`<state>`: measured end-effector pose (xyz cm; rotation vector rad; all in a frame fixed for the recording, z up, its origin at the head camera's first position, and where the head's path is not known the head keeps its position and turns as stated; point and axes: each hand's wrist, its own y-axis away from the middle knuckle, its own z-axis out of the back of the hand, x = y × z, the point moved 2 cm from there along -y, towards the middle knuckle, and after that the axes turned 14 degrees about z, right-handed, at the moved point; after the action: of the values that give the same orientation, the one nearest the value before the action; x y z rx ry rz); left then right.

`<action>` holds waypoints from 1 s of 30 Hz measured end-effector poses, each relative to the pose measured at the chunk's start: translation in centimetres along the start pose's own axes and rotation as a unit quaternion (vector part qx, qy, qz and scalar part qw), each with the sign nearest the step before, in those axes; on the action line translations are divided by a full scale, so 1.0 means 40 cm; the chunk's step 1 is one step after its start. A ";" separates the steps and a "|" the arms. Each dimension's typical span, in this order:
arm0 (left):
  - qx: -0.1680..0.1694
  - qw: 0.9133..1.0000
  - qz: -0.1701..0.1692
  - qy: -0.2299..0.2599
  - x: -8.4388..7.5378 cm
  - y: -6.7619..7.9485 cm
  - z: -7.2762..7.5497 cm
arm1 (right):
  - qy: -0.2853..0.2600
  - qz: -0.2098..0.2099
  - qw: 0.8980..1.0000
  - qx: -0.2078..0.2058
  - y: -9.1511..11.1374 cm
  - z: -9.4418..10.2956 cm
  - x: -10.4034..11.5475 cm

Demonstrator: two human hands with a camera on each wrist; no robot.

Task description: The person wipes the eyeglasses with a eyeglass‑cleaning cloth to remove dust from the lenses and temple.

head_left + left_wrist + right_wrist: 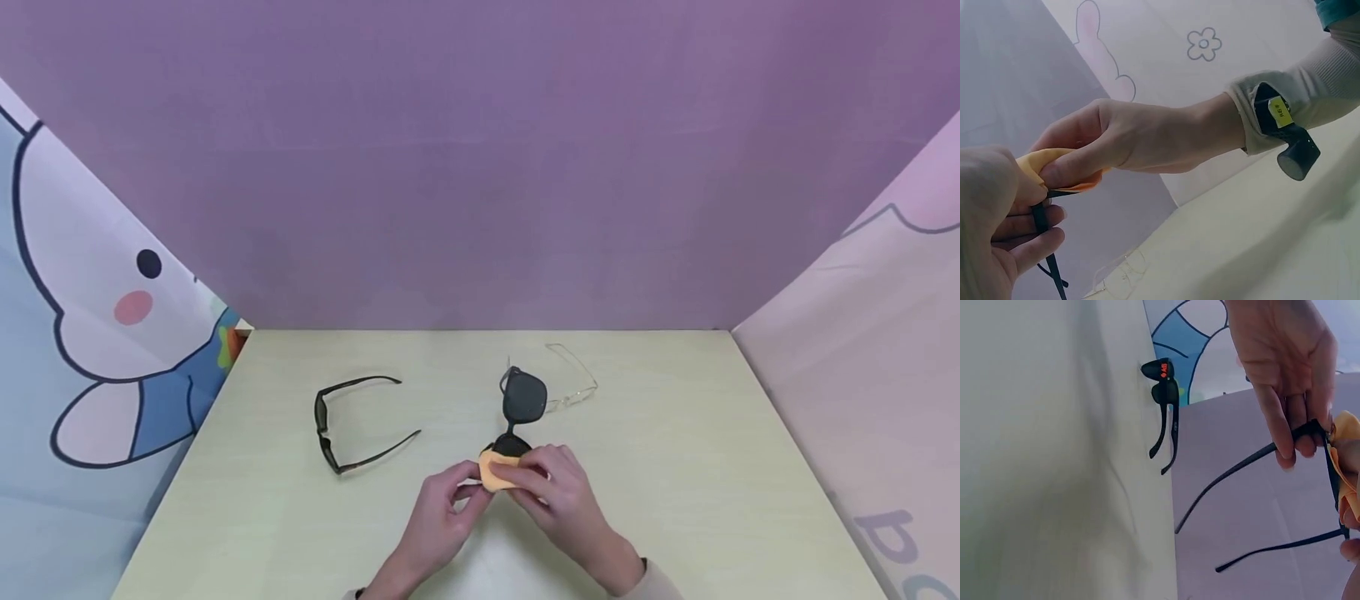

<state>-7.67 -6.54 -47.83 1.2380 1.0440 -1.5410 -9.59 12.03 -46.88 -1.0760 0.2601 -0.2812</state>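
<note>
Both hands hold black sunglasses [525,397] above the table, one dark lens toward the far side and the other near the fingers. My left hand [442,521] pinches the frame's near corner by the hinge; in the right wrist view its fingers lie along one temple arm [1235,469]. My right hand [566,504] grips an orange cloth [495,472] folded over the near lens, its thumb pressing the cloth in the left wrist view. Part of that lens is hidden under the cloth. Both temple arms are unfolded.
On the pale table [247,517], a second pair of black glasses [322,412] lies to the left with its arms spread. Thin wire-framed glasses [573,398] lie behind the held pair, partly covered by it. A purple curtain [480,167] stands along the back edge, with printed cloths at both sides.
</note>
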 end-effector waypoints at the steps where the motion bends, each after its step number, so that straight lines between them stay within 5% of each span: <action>1: 0.001 1.000 0.001 0.002 -0.001 -0.001 0.001 | 0.002 -0.004 1.000 -0.002 -0.001 0.001 -0.001; 9: 0.013 0.999 0.050 0.014 -0.006 -0.002 0.001 | 0.023 -0.089 0.996 -0.020 -0.003 0.017 -0.031; 20: -0.003 1.000 0.000 0.004 0.001 -0.001 0.007 | -0.005 0.001 1.000 -0.009 -0.005 -0.003 0.000; 30: 0.013 0.999 0.040 0.014 -0.004 -0.001 0.001 | 0.010 -0.100 0.995 -0.025 0.000 0.019 -0.032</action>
<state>-7.68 -6.56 -47.65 1.3067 0.9828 -1.4840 -10.51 13.08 -46.45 -1.1521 0.1773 -0.4671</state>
